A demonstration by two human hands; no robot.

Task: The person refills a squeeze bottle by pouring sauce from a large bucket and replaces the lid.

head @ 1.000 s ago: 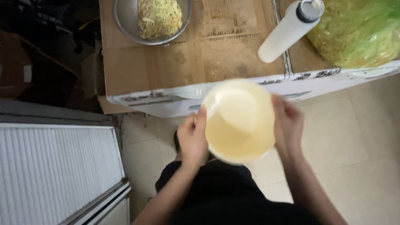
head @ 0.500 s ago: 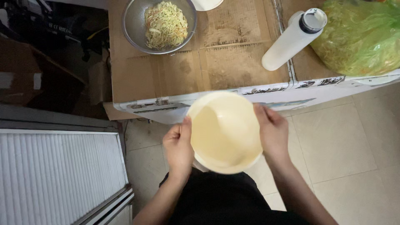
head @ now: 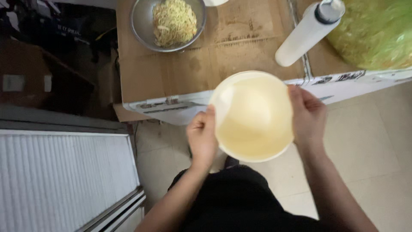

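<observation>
I hold a pale yellow plastic bowl (head: 253,116) with both hands, above my lap and just in front of a cardboard-covered box edge. My left hand (head: 202,136) grips its left rim and my right hand (head: 307,116) grips its right rim. The bowl looks empty inside. Beyond it, a metal bowl (head: 143,25) of shredded yellowish vegetable or noodle strands sits on the cardboard top (head: 171,73).
A white squeeze bottle (head: 307,34) with a dark cap lies tilted on the cardboard at the right. A green plastic bag (head: 377,30) of shredded greens fills the far right corner. A white ribbed panel (head: 64,180) stands at the left. Tiled floor lies below.
The bowl has stayed in both hands and shifted slightly up toward the box edge; the view has tilted, so the table things sit lower in frame.
</observation>
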